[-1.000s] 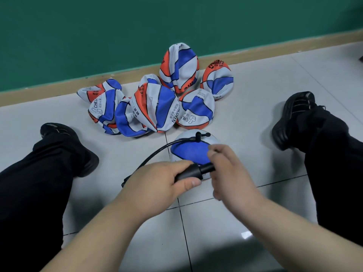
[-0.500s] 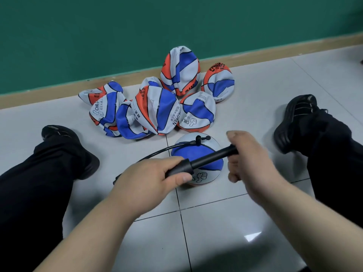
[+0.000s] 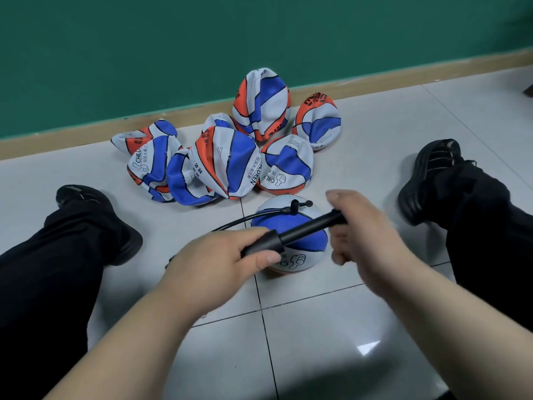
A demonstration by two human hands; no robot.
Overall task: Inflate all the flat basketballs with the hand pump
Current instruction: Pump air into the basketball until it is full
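A flat green wall (image 3: 173,53) with a tan skirting board (image 3: 72,142) runs behind a floor (image 3: 317,336) of glossy pale tiles, where a person sits with legs in black trousers spread wide. One ball (image 3: 308,245) lies on the floor between the legs and serves as the landmark here: it is domed and partly rounded, with a pebbled skin in white, blue and orange panels, and it looks only partly filled. Just beyond it, toward the wall, lies a heap of flat basketballs (image 3: 227,168), about eight, all crumpled, creased and folded like cloth. So the task seems near its start, with one ball under way and the heap not yet begun. A matt black shoe (image 3: 95,215) lies well to the ball's left, another (image 3: 427,174) to its right. The left hand (image 3: 219,261), just nearer than the ball, has its fingers curled round the barrel of a slim black plastic hand pump (image 3: 300,232) held above the ball. The right hand (image 3: 360,235), blurred, has its fingers wrapped round the handle, with the rod drawn out. A thin black hose (image 3: 239,220) curves from the pump to the top of the ball.
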